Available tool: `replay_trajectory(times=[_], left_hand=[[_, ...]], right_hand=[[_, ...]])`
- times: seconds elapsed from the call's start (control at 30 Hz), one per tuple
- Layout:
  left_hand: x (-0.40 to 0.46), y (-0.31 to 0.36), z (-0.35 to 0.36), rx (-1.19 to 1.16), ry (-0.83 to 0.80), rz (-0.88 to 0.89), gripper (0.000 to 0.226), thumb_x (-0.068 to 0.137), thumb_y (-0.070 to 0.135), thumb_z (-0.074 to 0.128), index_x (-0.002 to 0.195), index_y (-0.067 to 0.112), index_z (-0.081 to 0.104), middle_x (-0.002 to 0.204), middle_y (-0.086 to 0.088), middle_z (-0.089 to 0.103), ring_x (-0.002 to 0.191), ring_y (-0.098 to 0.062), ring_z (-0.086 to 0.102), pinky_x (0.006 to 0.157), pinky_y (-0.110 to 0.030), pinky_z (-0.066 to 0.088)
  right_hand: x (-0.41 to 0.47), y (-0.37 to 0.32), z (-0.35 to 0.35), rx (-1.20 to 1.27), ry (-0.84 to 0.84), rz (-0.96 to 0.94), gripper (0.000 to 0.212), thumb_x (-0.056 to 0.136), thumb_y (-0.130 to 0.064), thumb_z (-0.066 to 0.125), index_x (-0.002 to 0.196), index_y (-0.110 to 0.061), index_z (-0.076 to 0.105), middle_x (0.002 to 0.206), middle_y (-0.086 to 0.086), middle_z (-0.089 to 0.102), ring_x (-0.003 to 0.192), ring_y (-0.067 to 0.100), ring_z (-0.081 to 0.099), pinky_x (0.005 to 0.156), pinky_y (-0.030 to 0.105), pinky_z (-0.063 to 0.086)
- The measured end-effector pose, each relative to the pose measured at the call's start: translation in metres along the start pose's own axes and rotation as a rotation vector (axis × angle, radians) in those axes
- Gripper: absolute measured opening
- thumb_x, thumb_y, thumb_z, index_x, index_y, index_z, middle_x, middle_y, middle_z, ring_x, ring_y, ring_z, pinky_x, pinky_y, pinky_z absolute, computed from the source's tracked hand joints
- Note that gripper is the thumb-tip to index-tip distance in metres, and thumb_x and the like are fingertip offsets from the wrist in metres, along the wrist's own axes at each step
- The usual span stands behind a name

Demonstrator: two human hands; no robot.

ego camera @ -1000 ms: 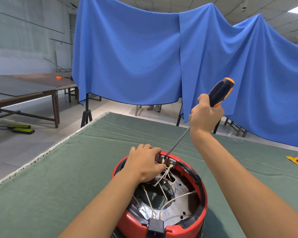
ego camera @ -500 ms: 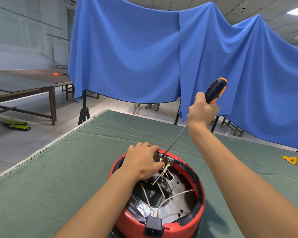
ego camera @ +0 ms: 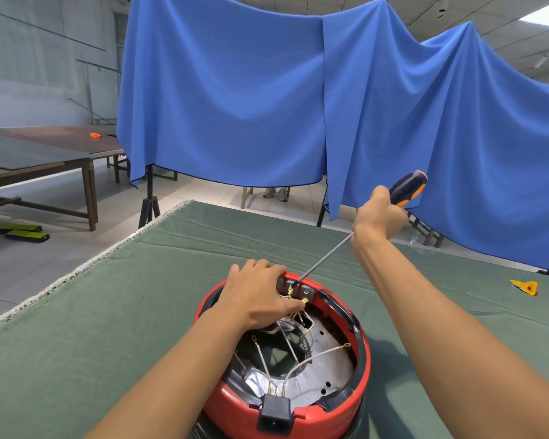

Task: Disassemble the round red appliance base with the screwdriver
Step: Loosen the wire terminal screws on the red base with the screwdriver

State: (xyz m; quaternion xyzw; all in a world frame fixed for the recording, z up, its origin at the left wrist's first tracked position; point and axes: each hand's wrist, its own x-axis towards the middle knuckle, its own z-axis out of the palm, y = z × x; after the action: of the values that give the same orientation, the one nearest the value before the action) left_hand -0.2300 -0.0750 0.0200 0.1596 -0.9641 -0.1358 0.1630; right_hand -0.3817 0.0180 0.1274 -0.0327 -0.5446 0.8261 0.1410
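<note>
Head view: the round red appliance base (ego camera: 301, 407) sat open side up on the green-covered tabletop (ego camera: 76, 343), close to me, white wires (ego camera: 317, 356) and brass terminals exposed inside. My left hand (ego camera: 260, 299) lay over the far rim, fingers curled on it, bracing the shell. My right hand (ego camera: 379, 217) gripped the black-and-orange handle of the screwdriver (ego camera: 406, 188), fist closed round it, shaft slanting down and toward me. The tip met the small grey terminal block (ego camera: 298, 288) at the far rim, beside a brass connector. Whether the tip was seated in a screw head I could not tell. Judged step: loosening a terminal screw, mid-disassembly. Next move called for steady downward pressure while turning, with the base held firm. A small yellow object (ego camera: 525, 286) lay well apart, to the right.
</note>
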Motion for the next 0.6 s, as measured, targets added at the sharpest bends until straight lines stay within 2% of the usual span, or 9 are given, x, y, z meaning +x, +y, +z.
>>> replay_trajectory(times=[0.17,0.23,0.4,0.6], left_hand=[[0.0,0.0,0.001,0.034,-0.026,0.0,0.087,0.068,0.082,0.047,0.138,0.031,0.039,0.135,0.004,0.046,0.126,-0.018,0.037,0.103,-0.041,0.026],[-0.001,0.0,0.001,0.047,-0.03,0.004,0.087,0.068,0.082,0.047,0.138,0.031,0.038,0.135,0.004,0.045,0.126,-0.018,0.036,0.104,-0.041,0.026],[-0.002,0.0,0.0,0.038,-0.031,0.009,0.085,0.07,0.08,0.048,0.139,0.031,0.037,0.135,0.005,0.045,0.126,-0.017,0.036,0.105,-0.041,0.026],[-0.001,0.0,0.0,0.04,-0.031,0.01,0.082,0.072,0.078,0.048,0.139,0.032,0.037,0.135,0.005,0.045,0.126,-0.017,0.036,0.105,-0.041,0.026]], right_hand=[[0.006,0.005,-0.008,0.017,0.051,0.054,0.011,0.08,-0.014,0.053,0.07,-0.013,0.048,0.055,-0.005,0.047,0.041,0.011,0.042,0.041,0.019,0.032],[0.008,0.006,-0.009,0.033,0.054,0.063,0.015,0.08,-0.013,0.053,0.067,-0.014,0.047,0.054,-0.004,0.048,0.041,0.011,0.042,0.038,0.017,0.032],[0.009,0.009,-0.011,0.053,0.051,0.087,0.015,0.076,-0.012,0.052,0.063,-0.013,0.043,0.054,0.0,0.046,0.045,0.018,0.04,0.046,0.027,0.033],[0.003,0.005,-0.017,0.05,0.046,0.085,0.021,0.078,-0.014,0.052,0.062,-0.014,0.04,0.053,0.0,0.042,0.046,0.02,0.038,0.046,0.026,0.03]])
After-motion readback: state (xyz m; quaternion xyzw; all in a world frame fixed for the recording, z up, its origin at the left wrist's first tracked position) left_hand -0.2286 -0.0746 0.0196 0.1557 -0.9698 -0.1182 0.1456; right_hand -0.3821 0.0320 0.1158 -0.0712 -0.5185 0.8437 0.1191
